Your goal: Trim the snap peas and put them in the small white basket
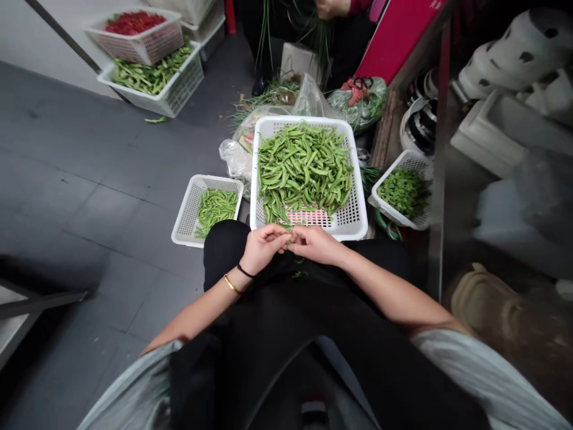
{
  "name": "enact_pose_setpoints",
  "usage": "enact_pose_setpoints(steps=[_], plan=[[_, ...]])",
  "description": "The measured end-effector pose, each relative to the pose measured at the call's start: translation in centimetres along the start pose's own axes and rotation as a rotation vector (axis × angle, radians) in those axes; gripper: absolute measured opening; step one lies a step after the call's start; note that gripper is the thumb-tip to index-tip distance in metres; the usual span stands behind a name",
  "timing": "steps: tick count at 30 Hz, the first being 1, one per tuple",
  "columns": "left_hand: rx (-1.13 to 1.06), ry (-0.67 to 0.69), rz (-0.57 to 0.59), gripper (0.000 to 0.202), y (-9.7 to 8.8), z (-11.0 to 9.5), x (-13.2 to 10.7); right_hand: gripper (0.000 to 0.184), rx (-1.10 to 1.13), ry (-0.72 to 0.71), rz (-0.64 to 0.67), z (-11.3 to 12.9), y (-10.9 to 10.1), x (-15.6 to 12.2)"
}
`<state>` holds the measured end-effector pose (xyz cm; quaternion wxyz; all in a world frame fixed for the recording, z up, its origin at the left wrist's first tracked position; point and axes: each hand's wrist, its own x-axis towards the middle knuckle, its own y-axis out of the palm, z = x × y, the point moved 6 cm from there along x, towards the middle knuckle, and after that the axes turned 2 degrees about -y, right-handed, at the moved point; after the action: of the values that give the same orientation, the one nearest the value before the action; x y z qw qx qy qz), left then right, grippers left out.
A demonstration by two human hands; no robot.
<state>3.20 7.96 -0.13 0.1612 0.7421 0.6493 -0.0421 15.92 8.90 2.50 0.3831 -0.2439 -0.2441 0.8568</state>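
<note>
My left hand [262, 246] and my right hand [317, 243] meet at the near rim of a large white basket [360, 206], above my lap. Both are closed, thumbs and fingertips pinched together around a green pea pod that is mostly hidden by the fingers. A heap of green pea pods [304, 170] fills most of the basket, with its bare slotted bottom showing at the near right. To the left, a smaller white basket [184, 212] holds a lesser pile of pods [218, 209]. Small green scraps [299, 274] lie on my dark apron.
At right stands a basket of leafy greens [403, 192] beside a metal shelf post [441, 179]. Stacked baskets with red peppers [134, 22] and green vegetables [152, 71] are at back left. Opposite, a person's hand [332, 8] is near long green stalks. Plastic bags [236, 158] lie behind the large basket.
</note>
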Motion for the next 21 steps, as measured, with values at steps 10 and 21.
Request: enact_pose_setpoints(steps=[10,21], plan=[[-0.368,-0.231,-0.001,0.029,0.9,0.6,-1.5,0.032,-0.142,-0.327,-0.302,1.5,-0.9,-3.6],[-0.168,-0.356,0.357,0.023,1.3,-0.2,-2.9,0.033,0.383,-0.033,-0.349,-1.9,-5.0,-5.7]])
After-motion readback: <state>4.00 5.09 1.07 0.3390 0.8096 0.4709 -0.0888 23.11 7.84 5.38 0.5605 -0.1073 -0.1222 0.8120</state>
